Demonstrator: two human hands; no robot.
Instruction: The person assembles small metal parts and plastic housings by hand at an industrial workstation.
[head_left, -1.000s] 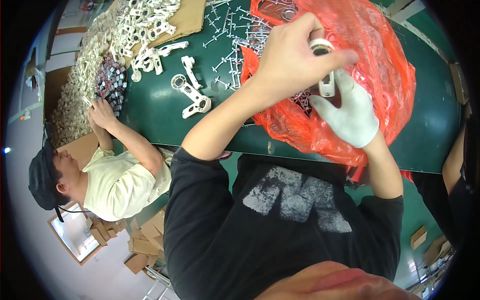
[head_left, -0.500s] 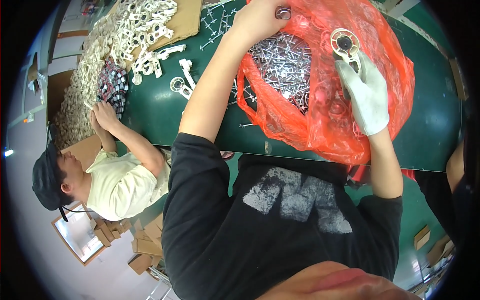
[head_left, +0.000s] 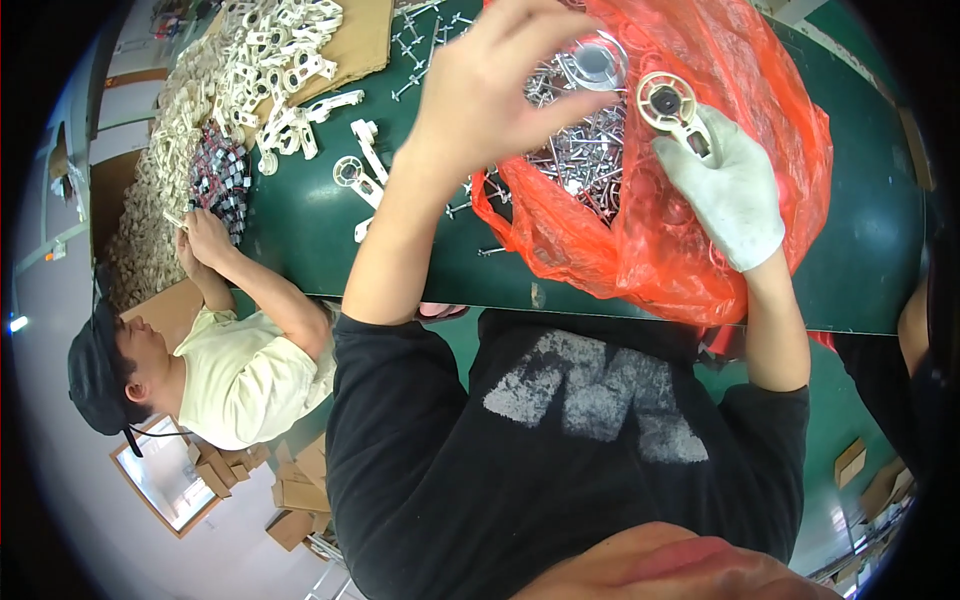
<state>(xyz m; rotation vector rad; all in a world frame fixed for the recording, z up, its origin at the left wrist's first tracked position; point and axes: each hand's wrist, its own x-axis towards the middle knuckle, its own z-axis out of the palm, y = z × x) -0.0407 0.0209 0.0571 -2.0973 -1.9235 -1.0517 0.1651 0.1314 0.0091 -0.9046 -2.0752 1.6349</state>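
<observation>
Bracket (head_left: 665, 100): spoked cream plastic, above our red plastic bag (head_left: 575, 255); we judge it light, stiff, best gripped by its stem.
Right hand (head_left: 728, 185): gloved fingers grasp that stem.
Clear round cap (head_left: 596, 64): over the bag's opening; probably slick, so we'd pinch its rim.
Left hand (head_left: 485, 95): bare thumb and fingers grasp its edge.

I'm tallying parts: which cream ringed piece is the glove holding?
The piece over the red bag, in the right hand; loose pieces beside the left forearm lie unheld.
</observation>
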